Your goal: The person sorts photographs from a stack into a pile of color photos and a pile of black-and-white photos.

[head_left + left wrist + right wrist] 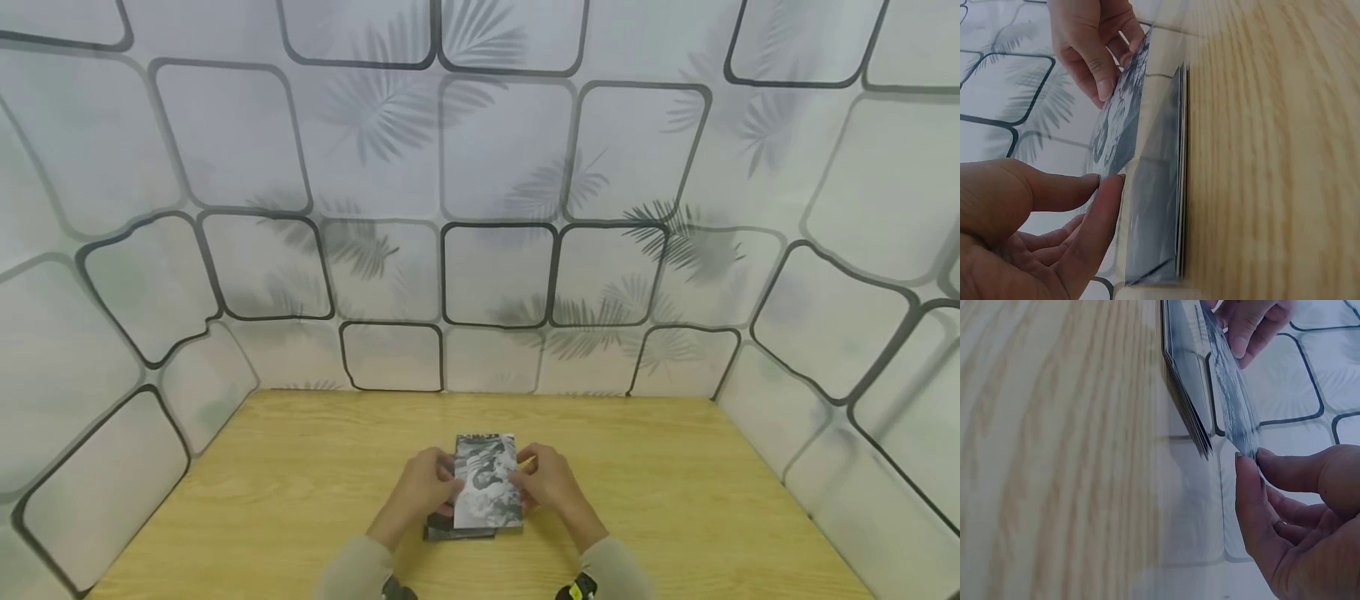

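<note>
Card (487, 482), long axis near-to-far

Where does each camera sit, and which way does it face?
Head: on the head, facing forward and down at table and card; left hand, right hand and sleeves show.
Left wrist: on that wrist, looking at card and stack; both hands show.
Right wrist: likewise, from the other side; both hands show.
Wrist views share the card above the stack.
</note>
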Demonstrator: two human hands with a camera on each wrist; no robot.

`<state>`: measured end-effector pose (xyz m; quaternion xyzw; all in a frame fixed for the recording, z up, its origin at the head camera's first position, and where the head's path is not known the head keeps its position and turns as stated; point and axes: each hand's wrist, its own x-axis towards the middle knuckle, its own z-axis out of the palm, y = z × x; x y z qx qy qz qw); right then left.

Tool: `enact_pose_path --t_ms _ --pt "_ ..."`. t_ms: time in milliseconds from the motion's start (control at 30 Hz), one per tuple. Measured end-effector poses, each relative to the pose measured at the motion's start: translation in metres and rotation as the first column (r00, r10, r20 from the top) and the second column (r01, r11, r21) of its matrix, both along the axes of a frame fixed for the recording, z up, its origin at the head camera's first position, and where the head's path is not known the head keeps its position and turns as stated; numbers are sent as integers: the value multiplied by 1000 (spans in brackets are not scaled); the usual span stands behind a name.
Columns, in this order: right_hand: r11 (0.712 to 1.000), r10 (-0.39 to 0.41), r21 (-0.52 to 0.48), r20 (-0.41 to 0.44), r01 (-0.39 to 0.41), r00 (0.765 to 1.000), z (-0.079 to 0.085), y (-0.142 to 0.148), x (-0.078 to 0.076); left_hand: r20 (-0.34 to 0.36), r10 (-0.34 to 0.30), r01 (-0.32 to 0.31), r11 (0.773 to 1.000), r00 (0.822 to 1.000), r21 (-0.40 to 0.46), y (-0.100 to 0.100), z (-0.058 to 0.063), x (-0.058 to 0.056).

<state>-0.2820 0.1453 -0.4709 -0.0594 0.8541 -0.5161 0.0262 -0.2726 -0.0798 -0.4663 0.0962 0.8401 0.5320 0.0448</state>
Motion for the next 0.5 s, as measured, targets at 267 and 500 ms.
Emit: enact_pose_path --t_ms 267,500 --pt "999 -53 15 32 52 998 3 13 -3 9 -7 7 1000 1000 6 13 0 -7" --pt "994 -102 36 39 101 994 4 28 -2 -23 -32 31 999 999 -16 30 3 -11"
